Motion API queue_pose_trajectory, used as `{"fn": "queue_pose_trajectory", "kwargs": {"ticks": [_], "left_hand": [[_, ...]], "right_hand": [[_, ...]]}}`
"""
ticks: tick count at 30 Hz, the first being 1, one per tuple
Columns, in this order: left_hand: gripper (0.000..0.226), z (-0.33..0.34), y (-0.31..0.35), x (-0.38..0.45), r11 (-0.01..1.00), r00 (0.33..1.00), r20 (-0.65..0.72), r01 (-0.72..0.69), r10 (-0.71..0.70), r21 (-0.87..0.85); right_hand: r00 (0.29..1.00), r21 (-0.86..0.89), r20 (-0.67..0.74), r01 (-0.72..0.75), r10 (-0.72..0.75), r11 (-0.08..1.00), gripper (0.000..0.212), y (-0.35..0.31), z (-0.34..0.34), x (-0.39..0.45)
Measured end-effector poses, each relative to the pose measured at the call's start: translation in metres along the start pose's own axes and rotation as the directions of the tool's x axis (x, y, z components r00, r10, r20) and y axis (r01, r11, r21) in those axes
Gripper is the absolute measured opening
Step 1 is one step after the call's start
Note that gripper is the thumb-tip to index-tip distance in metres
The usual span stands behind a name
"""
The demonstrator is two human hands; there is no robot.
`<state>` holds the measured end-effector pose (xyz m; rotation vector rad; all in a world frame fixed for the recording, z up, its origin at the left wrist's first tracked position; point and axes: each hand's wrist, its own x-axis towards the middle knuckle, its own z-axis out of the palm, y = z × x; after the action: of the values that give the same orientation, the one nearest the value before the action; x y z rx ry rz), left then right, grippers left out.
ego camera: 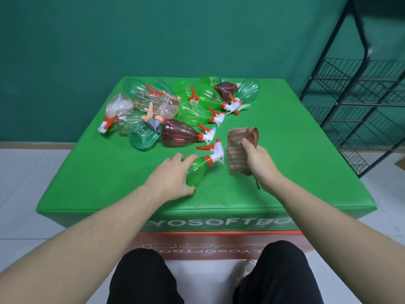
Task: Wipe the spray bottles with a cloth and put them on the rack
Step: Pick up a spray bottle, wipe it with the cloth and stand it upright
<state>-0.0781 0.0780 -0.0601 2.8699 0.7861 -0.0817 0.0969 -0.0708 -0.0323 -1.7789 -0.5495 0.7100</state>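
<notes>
A green spray bottle (198, 170) with a white head and orange trigger lies on its side near the front of the green table (109, 172). My left hand (169, 177) grips its body, fingers curled over the top and thumb underneath. Just right of the bottle's head, my right hand (257, 159) holds a folded brown striped cloth (237, 148). Several more spray bottles (175, 110), green, clear, teal and dark red, lie in a heap across the far half of the table.
A black wire rack (359, 110) with shelves stands on the floor to the right of the table. A dark red bottle (182, 133) lies just behind the held one. My knees are below the table's front edge.
</notes>
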Motion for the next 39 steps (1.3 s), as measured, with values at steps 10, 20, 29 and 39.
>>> {"fn": "queue_pose_trajectory", "kwargs": {"ticks": [10,20,29,39], "left_hand": [[0.092,0.011,0.016,-0.013,0.984,0.994,-0.042,-0.095,0.102,0.148],[0.091,0.014,0.01,-0.008,0.987,0.991,-0.059,-0.114,0.121,0.115],[0.09,0.018,0.009,-0.008,0.964,0.98,-0.052,-0.18,0.194,0.197],[0.086,0.016,0.011,-0.008,0.965,0.982,-0.04,-0.174,0.186,0.198]], "right_hand": [[0.844,-0.801,0.427,0.52,-0.325,0.298,0.059,0.043,-0.019,-0.008],[0.751,-0.795,0.52,0.6,-0.407,0.091,0.065,0.063,-0.009,-0.038],[0.816,-0.827,0.519,0.554,-0.254,0.092,0.071,0.037,-0.019,0.001],[0.832,-0.791,0.523,0.555,-0.186,0.258,0.053,0.021,0.016,0.029]]}}
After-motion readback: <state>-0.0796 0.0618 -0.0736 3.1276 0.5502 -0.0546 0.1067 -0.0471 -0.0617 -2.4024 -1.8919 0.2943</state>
